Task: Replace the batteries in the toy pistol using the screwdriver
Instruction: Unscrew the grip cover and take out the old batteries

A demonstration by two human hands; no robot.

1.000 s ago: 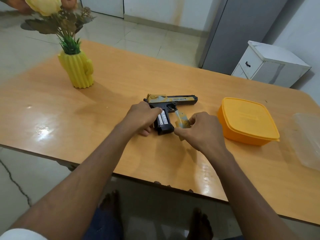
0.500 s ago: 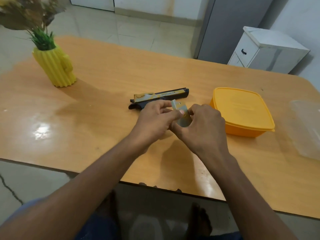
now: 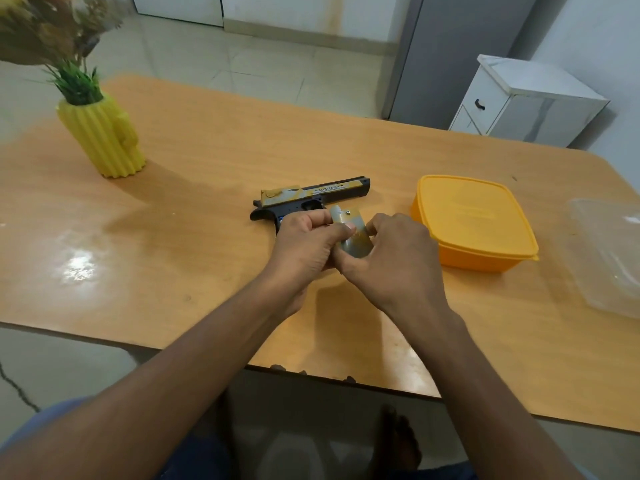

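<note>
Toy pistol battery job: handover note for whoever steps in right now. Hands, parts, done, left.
Left hand: grips the pistol's handle, thumb on the battery cover.
Right hand: pinches the battery cover from the other side.
Toy pistol: lies on its side on the table, barrel toward the orange lidded box.
Cover: held over the grip, its screw showing at the top end; not visibly seated.
Screwdriver: not in view. Batteries: hidden under the hands.
Done: cannot tell whether the batteries have been changed.
Left: seat the cover, find the screwdriver, tighten the screw.
</note>
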